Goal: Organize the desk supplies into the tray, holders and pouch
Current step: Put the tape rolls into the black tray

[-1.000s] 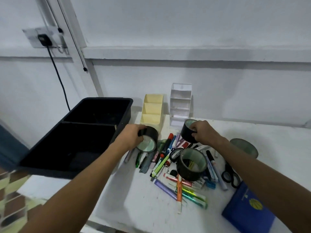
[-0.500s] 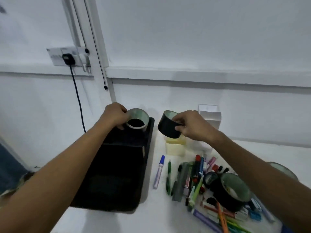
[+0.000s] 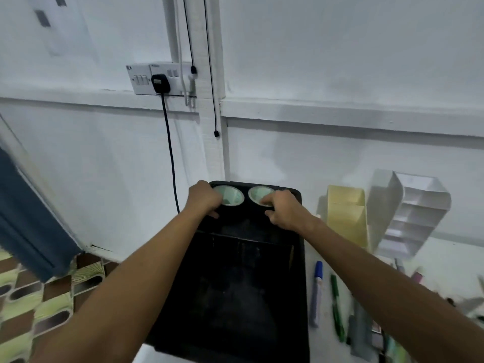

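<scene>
A black two-compartment tray (image 3: 301, 284) lies lengthwise in front of me. Two black tape rolls sit side by side in its far compartment, pale cores facing up. My left hand (image 3: 204, 199) grips the left tape roll (image 3: 231, 196) from its left side. My right hand (image 3: 284, 209) grips the right tape roll (image 3: 259, 193), fingers curled over its near rim. Both rolls are low in the compartment; whether they rest on its floor I cannot tell.
A yellow holder (image 3: 345, 213) and a white tiered holder (image 3: 411, 216) stand right of the tray by the wall. A blue marker (image 3: 316, 292), a green pen (image 3: 336, 307) and more pens lie on the white desk at right. A black cable (image 3: 170, 158) hangs from a wall socket.
Both hands have carried the tape rolls from above the pen pile leftward and down into the tray's far compartment. My view has swung left over the tray.
</scene>
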A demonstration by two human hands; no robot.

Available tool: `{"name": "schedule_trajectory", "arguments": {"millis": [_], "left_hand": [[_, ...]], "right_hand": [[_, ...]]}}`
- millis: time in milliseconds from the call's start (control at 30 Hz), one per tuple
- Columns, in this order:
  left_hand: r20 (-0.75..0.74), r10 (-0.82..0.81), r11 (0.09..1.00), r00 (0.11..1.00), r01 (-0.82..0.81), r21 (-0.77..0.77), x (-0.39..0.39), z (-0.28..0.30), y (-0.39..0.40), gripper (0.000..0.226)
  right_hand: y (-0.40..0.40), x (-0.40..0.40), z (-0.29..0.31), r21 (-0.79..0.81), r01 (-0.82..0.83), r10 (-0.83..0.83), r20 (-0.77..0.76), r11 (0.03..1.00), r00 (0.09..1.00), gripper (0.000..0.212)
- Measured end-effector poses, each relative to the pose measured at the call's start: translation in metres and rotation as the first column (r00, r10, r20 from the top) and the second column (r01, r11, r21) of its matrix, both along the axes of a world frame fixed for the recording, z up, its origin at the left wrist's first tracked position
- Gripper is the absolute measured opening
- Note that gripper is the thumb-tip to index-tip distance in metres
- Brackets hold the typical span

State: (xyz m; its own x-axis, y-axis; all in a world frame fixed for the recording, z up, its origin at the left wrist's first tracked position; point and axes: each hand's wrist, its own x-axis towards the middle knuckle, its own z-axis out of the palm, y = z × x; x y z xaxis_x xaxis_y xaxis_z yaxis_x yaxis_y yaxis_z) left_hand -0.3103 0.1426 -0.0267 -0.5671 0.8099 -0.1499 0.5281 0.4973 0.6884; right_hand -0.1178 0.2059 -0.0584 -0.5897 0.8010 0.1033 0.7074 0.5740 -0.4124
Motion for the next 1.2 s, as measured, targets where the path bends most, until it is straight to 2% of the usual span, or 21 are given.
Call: {"name": "schedule_trajectory", "arguments": {"millis": [100, 267, 467, 667, 800, 900, 967, 1100, 1200], "left_hand": [[-0.02, -0.037, 0.999, 0.999, 0.037, 0.006, -0.001, -0.018, 0.008, 0.028], [-0.166, -0.131, 0.991, 0.977, 0.134, 0.003, -0.005, -0.043, 0.016, 0.027], [-0.214, -0.16, 0.987, 0.964, 0.15, -0.063, -0.012, -0.061, 0.023, 0.022], [-0.216, -0.168, 0.985, 0.962, 0.158, -0.064, -0.016, -0.063, 0.029, 0.033], [-0.195, -0.228, 0.972, 0.954, 0.21, -0.109, -0.018, -0.066, 0.029, 0.041], [-0.165, -0.301, 0.951, 0.939, 0.281, -0.132, -0.024, -0.069, 0.029, 0.057], [-0.203, -0.372, 0.924, 0.906, 0.341, -0.17, -0.029, -0.068, 0.026, 0.065], [-0.405, -0.433, 0.901, 0.805, 0.37, -0.227, -0.036, -0.064, 0.027, 0.036], [-0.482, -0.527, 0.85, 0.7, 0.428, -0.308, -0.038, -0.06, 0.026, 0.019]], "right_hand": [[0.009, -0.005, -0.014, -0.013, -0.005, 0.005, 0.019, 1.0, 1.0, 0.034], [0.017, -0.011, -0.031, -0.035, 0.015, -0.013, 0.056, 0.999, 0.998, 0.038], [0.024, -0.019, -0.042, -0.028, 0.018, -0.016, 0.09, 0.999, 0.996, 0.028], [0.028, -0.026, -0.046, -0.037, 0.017, -0.013, 0.102, 0.999, 0.995, 0.023], [0.023, -0.028, -0.051, -0.047, 0.004, 0.001, 0.111, 0.999, 0.994, 0.031], [0.019, -0.026, -0.055, -0.05, -0.016, 0.021, 0.106, 0.999, 0.994, 0.032], [0.018, -0.025, -0.057, -0.038, -0.015, 0.019, 0.097, 0.999, 0.995, 0.033], [0.016, -0.022, -0.058, 0.105, 0.053, -0.057, 0.041, 0.993, 0.998, 0.029], [0.017, -0.02, -0.061, 0.088, 0.122, -0.128, 0.071, 0.989, 0.989, 0.029]]}}
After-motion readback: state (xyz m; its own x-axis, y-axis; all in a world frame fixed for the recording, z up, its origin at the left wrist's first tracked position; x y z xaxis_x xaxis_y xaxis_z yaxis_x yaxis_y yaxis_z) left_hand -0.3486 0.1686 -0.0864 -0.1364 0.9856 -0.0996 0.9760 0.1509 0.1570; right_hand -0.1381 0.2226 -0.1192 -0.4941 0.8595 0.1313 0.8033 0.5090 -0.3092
